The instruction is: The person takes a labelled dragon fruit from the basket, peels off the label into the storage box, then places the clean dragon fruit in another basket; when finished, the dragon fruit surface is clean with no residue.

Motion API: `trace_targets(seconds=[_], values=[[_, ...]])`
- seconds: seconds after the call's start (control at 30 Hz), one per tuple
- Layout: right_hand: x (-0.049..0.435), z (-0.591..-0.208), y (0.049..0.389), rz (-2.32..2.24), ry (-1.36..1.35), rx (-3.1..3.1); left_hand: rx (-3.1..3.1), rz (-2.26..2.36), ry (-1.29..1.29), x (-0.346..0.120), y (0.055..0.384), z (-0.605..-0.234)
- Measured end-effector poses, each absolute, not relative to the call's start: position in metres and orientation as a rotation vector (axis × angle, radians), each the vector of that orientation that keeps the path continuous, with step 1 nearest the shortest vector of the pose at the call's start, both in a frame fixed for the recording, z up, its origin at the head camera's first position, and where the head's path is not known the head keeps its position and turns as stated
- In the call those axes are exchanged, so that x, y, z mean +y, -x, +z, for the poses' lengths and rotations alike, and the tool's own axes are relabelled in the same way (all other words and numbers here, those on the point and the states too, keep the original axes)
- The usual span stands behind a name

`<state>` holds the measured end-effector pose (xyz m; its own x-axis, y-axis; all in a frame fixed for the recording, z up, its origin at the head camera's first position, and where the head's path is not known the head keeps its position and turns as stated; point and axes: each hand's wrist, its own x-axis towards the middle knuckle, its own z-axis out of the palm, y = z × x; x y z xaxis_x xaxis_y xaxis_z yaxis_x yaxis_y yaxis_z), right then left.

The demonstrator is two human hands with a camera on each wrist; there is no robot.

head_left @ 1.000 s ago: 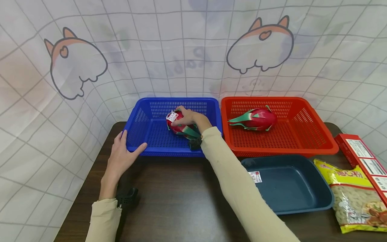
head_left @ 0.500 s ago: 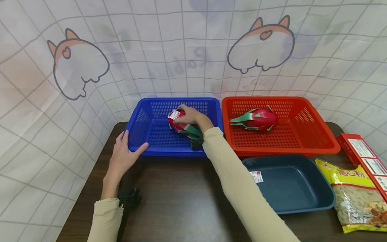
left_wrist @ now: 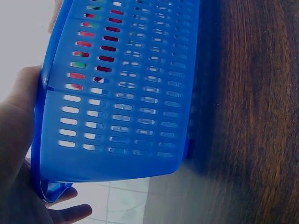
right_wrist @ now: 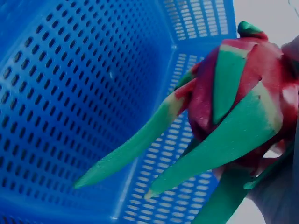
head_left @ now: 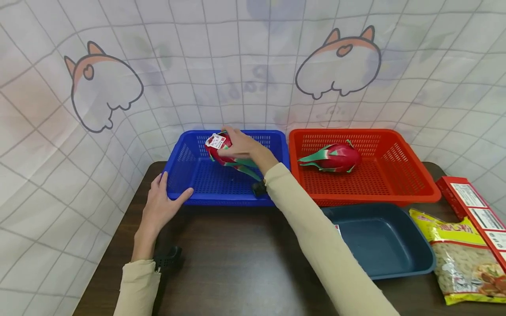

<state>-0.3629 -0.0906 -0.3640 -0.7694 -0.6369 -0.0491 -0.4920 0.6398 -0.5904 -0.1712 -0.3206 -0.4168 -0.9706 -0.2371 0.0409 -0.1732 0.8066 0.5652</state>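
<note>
The right hand point(head_left: 241, 145) is clamping its fingers on a dragon fruit point(right_wrist: 245, 88), holding it over the floor of the blue basket point(head_left: 217, 202). The left hand point(head_left: 161, 205) is gripping that basket's near left corner. Another dragon fruit point(head_left: 337, 157) is lying in the red basket point(head_left: 383, 173).

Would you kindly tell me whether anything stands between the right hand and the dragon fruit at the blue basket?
Nothing visible does: the right hand holds that dragon fruit directly, over the floor of the blue basket. A white label shows on the fruit, without barring the hand.
</note>
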Motion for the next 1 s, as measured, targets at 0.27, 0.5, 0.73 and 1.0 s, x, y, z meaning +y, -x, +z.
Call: trace_targets(seconds=[0.27, 0.5, 0.73, 1.0], values=[[-0.089, -0.341, 0.347, -0.748, 1.117, 2.668, -2.882, -0.886, -0.333, -0.319, 0.17, -0.419], [-0.07, -0.319, 0.326, -0.807, 1.313, 2.606, -2.881, -0.885, -0.331, -0.318, 0.171, -0.421], [-0.04, -0.295, 0.278, -0.945, 1.446, 2.557, -2.884, -0.872, -0.323, -0.32, 0.172, -0.42], [-0.008, -0.295, 0.211, -0.965, 1.541, 2.428, -2.874, -0.872, -0.304, -0.321, 0.172, -0.418]])
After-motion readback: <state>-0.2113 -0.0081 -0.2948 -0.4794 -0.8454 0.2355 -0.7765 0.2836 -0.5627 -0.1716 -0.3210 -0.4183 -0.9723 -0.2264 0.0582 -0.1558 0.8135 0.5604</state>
